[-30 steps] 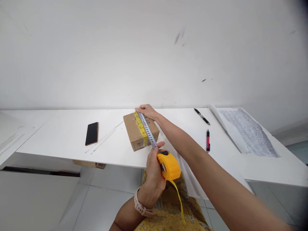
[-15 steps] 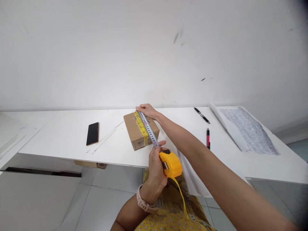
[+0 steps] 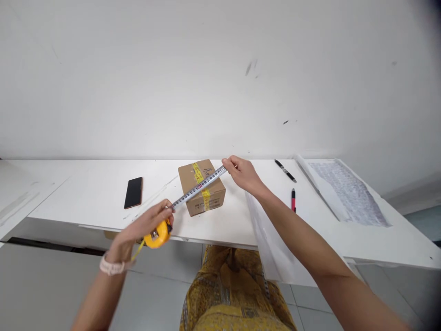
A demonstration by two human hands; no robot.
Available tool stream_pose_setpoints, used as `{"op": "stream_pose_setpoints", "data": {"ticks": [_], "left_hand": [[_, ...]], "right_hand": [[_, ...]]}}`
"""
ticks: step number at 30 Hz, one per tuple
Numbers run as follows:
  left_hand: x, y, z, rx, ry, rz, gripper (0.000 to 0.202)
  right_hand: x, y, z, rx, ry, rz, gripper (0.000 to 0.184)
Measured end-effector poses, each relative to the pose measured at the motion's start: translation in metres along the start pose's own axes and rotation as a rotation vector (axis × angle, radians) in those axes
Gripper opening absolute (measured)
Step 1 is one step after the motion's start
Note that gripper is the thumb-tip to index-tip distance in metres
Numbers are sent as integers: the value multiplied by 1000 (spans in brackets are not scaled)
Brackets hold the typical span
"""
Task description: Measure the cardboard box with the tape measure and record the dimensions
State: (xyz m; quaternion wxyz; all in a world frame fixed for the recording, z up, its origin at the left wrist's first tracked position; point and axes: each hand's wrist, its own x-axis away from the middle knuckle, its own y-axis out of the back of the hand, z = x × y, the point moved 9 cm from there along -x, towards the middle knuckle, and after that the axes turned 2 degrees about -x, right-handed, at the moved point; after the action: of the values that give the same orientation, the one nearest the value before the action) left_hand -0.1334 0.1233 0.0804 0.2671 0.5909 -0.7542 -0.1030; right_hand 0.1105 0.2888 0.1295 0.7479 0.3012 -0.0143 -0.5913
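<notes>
Right fingers [image 3: 230, 163] are pressed together, pinching the free end of the tape-measure blade [image 3: 193, 189]; the right hand [image 3: 243, 174] is held just past the far right corner of the cardboard box [image 3: 214, 196]. Left fingers [image 3: 161, 212] are curled shut around the yellow case [image 3: 156, 235], with the thumb laid near the blade's exit. The left hand [image 3: 146, 226] is held low and to the left, out past the front edge of the surface [image 3: 86, 193].

The blade is drawn out taut between the two hands. Its long axis runs on a diagonal from near-left at the case to far-right at the pinch. The top of the box is crossed slantwise, as is the yellow strip [image 3: 206, 198] taped around it. Whether the blade rests on the cardboard or is held just above it cannot be told.

The box is set flat on the surface between the hands, turned slightly askew to the front edge. It lies just beside the right hand and farther from the left.

Further out: a dark phone [image 3: 133, 192] is seen flat, left of the box and apart from it. A black pen [image 3: 285, 170] and a red pen [image 3: 293, 201] lie to the right, beyond the right forearm. A printed sheet [image 3: 344, 193] is spread at the far right. A pale wristband [image 3: 112, 266] is worn on the left wrist.
</notes>
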Motion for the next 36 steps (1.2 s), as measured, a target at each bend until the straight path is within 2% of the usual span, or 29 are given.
{"op": "stream_pose_setpoints", "data": {"ticks": [3,5,7,9,12,18,22,26,31,34,36], "left_hand": [[-22,47,1,-106,63,53,42],[-39,65,4,-108,105,121,43],[-53,74,11,-93,155,180,45],[-62,75,16,-88,188,221,47],[-67,67,17,-69,200,253,49],[-56,53,15,64,273,264,68],[-48,53,15,77,312,305,76],[-43,56,12,39,312,352,75],[-41,62,12,59,293,336,66],[-41,64,14,78,285,333,64],[-42,63,14,91,278,355,64]], "right_hand": [[7,-23,-18,59,-95,81,49],[8,-35,-26,49,-135,106,49],[7,-40,-33,36,-171,100,49],[7,-42,-41,22,-198,90,50],[5,-43,-54,-9,-227,101,49],[-4,-49,-64,-8,-230,130,49],[-10,-59,-65,-34,-233,181,47],[-14,-66,-67,-65,-217,190,44],[-16,-66,-60,-98,-154,148,36],[-17,-66,-45,-209,-16,153,36],[-17,-68,-35,-266,76,209,37]]}}
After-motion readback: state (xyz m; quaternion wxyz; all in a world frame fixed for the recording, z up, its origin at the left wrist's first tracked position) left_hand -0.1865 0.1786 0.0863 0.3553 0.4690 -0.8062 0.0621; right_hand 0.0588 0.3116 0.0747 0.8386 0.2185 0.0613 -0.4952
